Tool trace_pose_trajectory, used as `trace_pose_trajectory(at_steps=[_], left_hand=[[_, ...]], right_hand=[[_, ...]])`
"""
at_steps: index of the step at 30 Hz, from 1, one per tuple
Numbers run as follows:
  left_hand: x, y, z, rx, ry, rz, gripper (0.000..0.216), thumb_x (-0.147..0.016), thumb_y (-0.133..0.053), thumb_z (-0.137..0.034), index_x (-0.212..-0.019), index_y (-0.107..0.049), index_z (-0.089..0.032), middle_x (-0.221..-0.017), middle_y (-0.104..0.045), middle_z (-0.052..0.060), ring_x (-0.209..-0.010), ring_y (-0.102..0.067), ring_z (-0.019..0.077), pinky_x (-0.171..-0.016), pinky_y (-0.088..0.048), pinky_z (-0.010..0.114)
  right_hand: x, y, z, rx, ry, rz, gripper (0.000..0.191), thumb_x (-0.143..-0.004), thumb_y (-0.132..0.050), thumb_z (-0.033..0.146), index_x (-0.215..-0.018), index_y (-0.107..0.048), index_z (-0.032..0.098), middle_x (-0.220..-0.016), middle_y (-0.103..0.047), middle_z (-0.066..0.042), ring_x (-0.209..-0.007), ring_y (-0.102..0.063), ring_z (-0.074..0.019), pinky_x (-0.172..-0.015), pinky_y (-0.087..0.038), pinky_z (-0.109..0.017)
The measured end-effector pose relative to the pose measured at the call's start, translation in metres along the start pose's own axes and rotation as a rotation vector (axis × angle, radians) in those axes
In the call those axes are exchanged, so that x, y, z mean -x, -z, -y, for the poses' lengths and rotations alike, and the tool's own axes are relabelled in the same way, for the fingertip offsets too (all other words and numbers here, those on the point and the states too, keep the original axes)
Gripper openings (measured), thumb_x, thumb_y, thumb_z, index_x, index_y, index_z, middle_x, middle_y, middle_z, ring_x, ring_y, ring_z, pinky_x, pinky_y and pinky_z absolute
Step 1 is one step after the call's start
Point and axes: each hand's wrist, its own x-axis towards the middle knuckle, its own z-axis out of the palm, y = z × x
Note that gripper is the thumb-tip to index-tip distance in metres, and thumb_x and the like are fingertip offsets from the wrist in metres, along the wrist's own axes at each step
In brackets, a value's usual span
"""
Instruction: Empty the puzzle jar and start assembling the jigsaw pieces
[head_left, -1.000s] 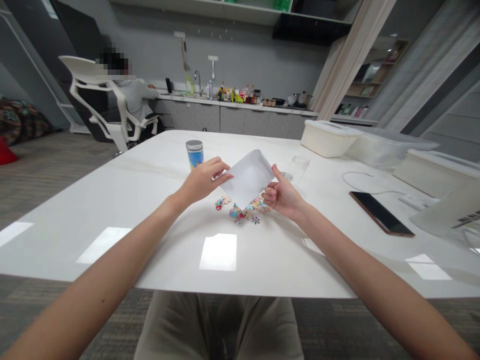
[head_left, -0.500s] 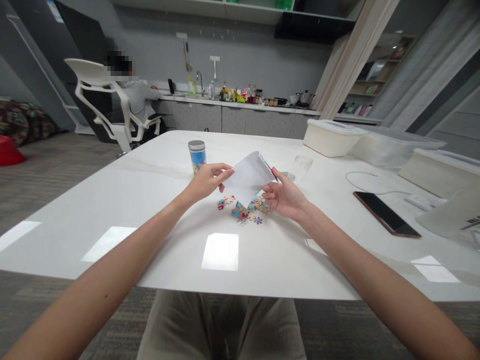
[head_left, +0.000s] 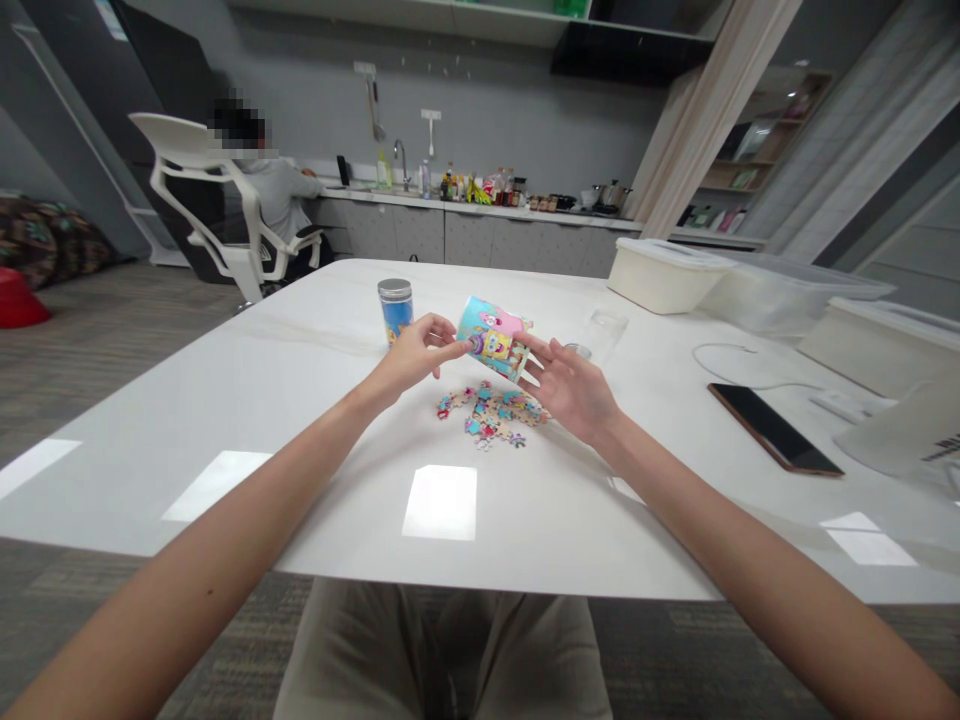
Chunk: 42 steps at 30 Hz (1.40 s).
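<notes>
A curved picture sheet point(head_left: 491, 335) with colourful cartoon figures is up off the table, its printed side facing me. My left hand point(head_left: 420, 352) grips its left edge, thumb in front. At its right edge is my right hand point(head_left: 571, 390), fingers stretched and spread, the fingertips touching the sheet. Below both hands lies a loose pile of jigsaw puzzle pieces point(head_left: 491, 412) on the white table point(head_left: 315, 410). Just behind my left hand stands a blue can point(head_left: 396, 308) with a silver lid. A clear jar point(head_left: 606, 330) lies beyond my right hand, with a round silver lid point(head_left: 579, 351) near it.
To the right are a phone point(head_left: 772, 428), a white cable point(head_left: 720, 362) and several storage boxes point(head_left: 660, 275). A person point(head_left: 274, 195) sits in a white-framed chair point(head_left: 187, 150) at the far left. A kitchen counter point(head_left: 480, 208) runs along the back wall.
The sheet has turned over from its blank white side to its printed side and curves more. My right hand's fingers have spread. More puzzle pieces show below.
</notes>
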Motion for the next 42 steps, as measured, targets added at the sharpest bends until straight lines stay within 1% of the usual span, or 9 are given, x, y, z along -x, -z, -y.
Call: trace_pose_trajectory(at_steps=[5, 9, 14, 17, 24, 29, 34, 38, 42], left_hand=[[0.0, 0.002, 0.002, 0.085, 0.033, 0.086, 0.038, -0.069, -0.076, -0.047, -0.078, -0.058, -0.015, -0.085, -0.068, 0.005, -0.085, -0.063, 0.0177, -0.075, -0.049, 0.031], [0.001, 0.003, 0.001, 0.124, -0.023, 0.174, 0.038, -0.069, -0.075, -0.048, -0.082, -0.061, -0.015, -0.094, -0.069, 0.006, -0.096, -0.061, 0.02, -0.089, -0.045, 0.036], [0.0, 0.004, 0.0, 0.114, -0.051, 0.228, 0.037, -0.068, -0.076, -0.047, -0.076, -0.06, -0.015, -0.086, -0.068, 0.005, -0.089, -0.061, 0.0186, -0.083, -0.047, 0.034], [0.0, 0.003, 0.0, 0.153, -0.003, 0.253, 0.04, -0.066, -0.077, -0.049, -0.075, -0.057, -0.016, -0.079, -0.067, 0.003, -0.08, -0.061, 0.0168, -0.075, -0.048, 0.031], [0.001, 0.004, -0.001, 0.18, 0.035, 0.198, 0.044, -0.062, -0.081, -0.047, -0.086, -0.065, -0.014, -0.087, -0.071, 0.007, -0.082, -0.065, 0.0185, -0.074, -0.051, 0.031], [0.002, 0.007, -0.003, 0.14, 0.107, -0.027, 0.05, -0.055, -0.087, -0.041, -0.093, -0.066, -0.015, -0.076, -0.07, 0.004, -0.073, -0.066, 0.0188, -0.064, -0.05, 0.028], [-0.001, 0.008, -0.004, 0.311, 0.196, -0.146, 0.046, -0.049, -0.089, -0.036, -0.081, -0.064, -0.014, -0.072, -0.068, 0.002, -0.072, -0.065, 0.0174, -0.066, -0.05, 0.029], [0.0, 0.005, -0.005, 0.566, 0.22, -0.038, 0.035, -0.055, -0.086, -0.03, -0.079, -0.066, -0.014, -0.081, -0.069, 0.003, -0.082, -0.066, 0.0162, -0.078, -0.051, 0.03], [0.006, -0.001, -0.006, 0.627, 0.254, 0.23, 0.032, -0.058, -0.084, -0.021, -0.085, -0.069, -0.012, -0.092, -0.072, 0.008, -0.094, -0.066, 0.0197, -0.09, -0.049, 0.034]], right_hand=[[0.0, -0.004, -0.007, -0.234, -0.055, -0.006, 0.027, -0.071, -0.072, 0.047, -0.088, -0.069, 0.026, -0.108, -0.071, -0.001, -0.108, -0.061, -0.0225, -0.095, -0.048, -0.039], [-0.005, -0.001, -0.013, -0.356, -0.119, -0.132, 0.023, -0.068, -0.077, 0.041, -0.082, -0.065, 0.026, -0.096, -0.072, 0.001, -0.095, -0.063, -0.0177, -0.088, -0.049, -0.031], [-0.009, 0.002, -0.014, -0.343, -0.202, -0.211, 0.029, -0.068, -0.076, 0.043, -0.088, -0.065, 0.026, -0.087, -0.07, 0.003, -0.083, -0.063, -0.0155, -0.076, -0.05, -0.027], [-0.008, -0.001, -0.013, -0.322, -0.118, -0.242, 0.031, -0.065, -0.079, 0.04, -0.089, -0.063, 0.026, -0.087, -0.068, 0.004, -0.085, -0.062, -0.0148, -0.075, -0.049, -0.026], [-0.009, 0.0, -0.008, -0.336, 0.06, -0.366, 0.039, -0.061, -0.08, 0.035, -0.092, -0.057, 0.028, -0.09, -0.068, 0.005, -0.087, -0.062, -0.0144, -0.077, -0.049, -0.027], [-0.01, 0.002, -0.007, -0.203, 0.036, -0.311, 0.04, -0.063, -0.079, 0.034, -0.098, -0.063, 0.029, -0.09, -0.068, 0.004, -0.086, -0.062, -0.0141, -0.071, -0.046, -0.026], [-0.012, 0.006, -0.015, -0.138, 0.067, -0.455, 0.034, -0.058, -0.082, 0.031, -0.082, -0.059, 0.025, -0.072, -0.061, 0.006, -0.071, -0.06, -0.0111, -0.059, -0.041, -0.022], [-0.013, 0.009, -0.019, -0.214, -0.027, -0.54, 0.034, -0.06, -0.08, 0.023, -0.088, -0.061, 0.025, -0.069, -0.059, 0.008, -0.063, -0.058, -0.0077, -0.055, -0.042, -0.018], [-0.013, 0.009, -0.019, -0.284, -0.068, -0.522, 0.03, -0.065, -0.076, 0.019, -0.092, -0.064, 0.026, -0.076, -0.064, 0.006, -0.061, -0.056, -0.0062, -0.054, -0.044, -0.017]])
